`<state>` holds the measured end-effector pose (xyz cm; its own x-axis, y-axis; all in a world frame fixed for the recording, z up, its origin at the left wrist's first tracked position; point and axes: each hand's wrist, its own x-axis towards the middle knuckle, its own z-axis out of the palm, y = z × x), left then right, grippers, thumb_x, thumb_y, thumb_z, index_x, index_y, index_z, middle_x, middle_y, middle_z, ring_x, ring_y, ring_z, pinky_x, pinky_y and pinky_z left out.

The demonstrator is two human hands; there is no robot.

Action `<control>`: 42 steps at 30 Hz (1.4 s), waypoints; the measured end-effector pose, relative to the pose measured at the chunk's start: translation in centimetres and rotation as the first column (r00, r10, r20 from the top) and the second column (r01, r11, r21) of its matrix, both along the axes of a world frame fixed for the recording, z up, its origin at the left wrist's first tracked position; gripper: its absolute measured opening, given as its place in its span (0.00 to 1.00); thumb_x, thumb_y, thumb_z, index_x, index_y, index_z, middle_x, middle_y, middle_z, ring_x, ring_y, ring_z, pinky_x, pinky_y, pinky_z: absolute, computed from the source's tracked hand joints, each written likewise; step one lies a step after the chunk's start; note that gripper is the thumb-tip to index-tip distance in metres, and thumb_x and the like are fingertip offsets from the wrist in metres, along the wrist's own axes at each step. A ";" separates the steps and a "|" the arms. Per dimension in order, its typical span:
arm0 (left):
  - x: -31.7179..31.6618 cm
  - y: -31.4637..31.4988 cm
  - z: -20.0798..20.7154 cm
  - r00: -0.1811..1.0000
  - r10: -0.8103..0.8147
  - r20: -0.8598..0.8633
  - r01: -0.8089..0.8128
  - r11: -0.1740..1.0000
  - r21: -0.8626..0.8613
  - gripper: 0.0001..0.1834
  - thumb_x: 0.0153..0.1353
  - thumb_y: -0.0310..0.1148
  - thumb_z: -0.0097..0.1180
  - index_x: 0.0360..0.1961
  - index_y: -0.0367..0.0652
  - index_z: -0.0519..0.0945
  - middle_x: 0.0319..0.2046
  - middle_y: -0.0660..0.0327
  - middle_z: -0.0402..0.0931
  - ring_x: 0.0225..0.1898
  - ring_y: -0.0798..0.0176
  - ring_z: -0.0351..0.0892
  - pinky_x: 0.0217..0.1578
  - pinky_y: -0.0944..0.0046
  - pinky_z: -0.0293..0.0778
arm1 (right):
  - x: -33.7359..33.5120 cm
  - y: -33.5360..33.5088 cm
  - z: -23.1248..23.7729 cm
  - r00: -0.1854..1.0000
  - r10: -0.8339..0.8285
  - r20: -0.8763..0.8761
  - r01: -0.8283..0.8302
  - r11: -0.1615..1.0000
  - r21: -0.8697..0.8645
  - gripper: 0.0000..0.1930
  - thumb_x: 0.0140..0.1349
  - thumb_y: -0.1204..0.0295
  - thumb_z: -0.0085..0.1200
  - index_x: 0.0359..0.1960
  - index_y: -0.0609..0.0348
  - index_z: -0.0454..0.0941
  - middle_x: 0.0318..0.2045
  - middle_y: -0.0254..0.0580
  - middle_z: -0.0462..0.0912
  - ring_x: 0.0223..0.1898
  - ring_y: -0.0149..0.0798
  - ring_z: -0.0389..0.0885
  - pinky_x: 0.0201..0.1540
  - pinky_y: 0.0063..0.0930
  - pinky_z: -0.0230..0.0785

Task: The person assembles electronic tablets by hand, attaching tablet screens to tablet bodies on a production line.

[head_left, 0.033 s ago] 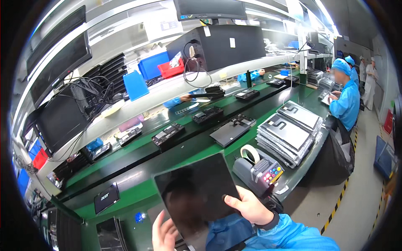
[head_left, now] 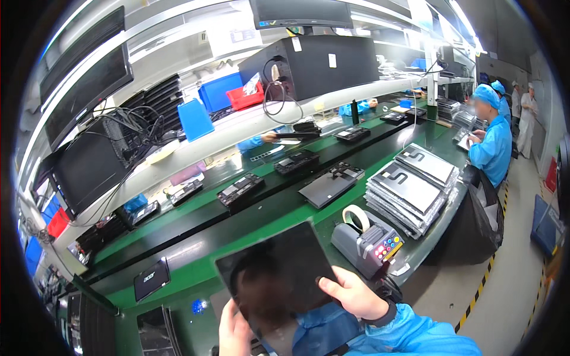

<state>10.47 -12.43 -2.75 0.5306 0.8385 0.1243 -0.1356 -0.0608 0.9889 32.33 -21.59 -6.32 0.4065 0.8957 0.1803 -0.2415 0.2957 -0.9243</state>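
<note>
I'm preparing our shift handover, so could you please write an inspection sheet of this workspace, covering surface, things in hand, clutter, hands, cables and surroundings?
Surface: green bench, dark strip running along it.
Things in hand: glossy dark panel, tilted, showing reflections.
Clutter: stack of flat wrapped pieces, grey device with coloured buttons, black lid, small blue item.
Hands: right hand grips the panel's right edge, thumb in front; left hand is at its left edge, fingers partly hidden.
Cables: tangled dark cables at upper left.
Surroundings: co-worker in blue at the right; black bag beside the bench; striped floor marking.
</note>
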 end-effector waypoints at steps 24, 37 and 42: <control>2.3 -2.4 -4.8 0.957 0.268 0.110 -0.251 0.957 -0.145 0.18 0.65 0.39 0.50 0.45 0.34 0.73 0.39 0.60 0.76 0.37 0.66 0.74 0.39 0.67 0.70 | 1.6 1.7 -15.2 0.737 0.589 0.332 -0.627 0.779 0.010 0.20 0.71 0.65 0.37 0.60 0.62 0.63 0.53 0.36 0.71 0.52 0.29 0.69 0.55 0.26 0.62; 0.6 -0.7 -5.8 0.943 0.332 0.017 -0.320 0.922 -0.216 0.15 0.64 0.42 0.51 0.30 0.39 0.73 0.20 0.69 0.67 0.18 0.74 0.62 0.19 0.70 0.57 | 10.0 -7.1 -12.2 0.640 -0.768 -0.023 0.738 0.623 -0.258 0.11 0.66 0.66 0.48 0.31 0.62 0.71 0.23 0.40 0.79 0.17 0.23 0.69 0.16 0.16 0.61; 0.9 -0.9 -4.5 0.964 0.268 -0.001 -0.265 0.953 -0.149 0.20 0.65 0.39 0.50 0.48 0.31 0.73 0.42 0.58 0.76 0.41 0.65 0.72 0.44 0.65 0.67 | 6.9 -6.7 -4.2 0.666 -0.719 0.199 0.737 0.675 -0.029 0.05 0.66 0.72 0.47 0.33 0.58 0.71 0.24 0.32 0.75 0.23 0.20 0.68 0.27 0.13 0.62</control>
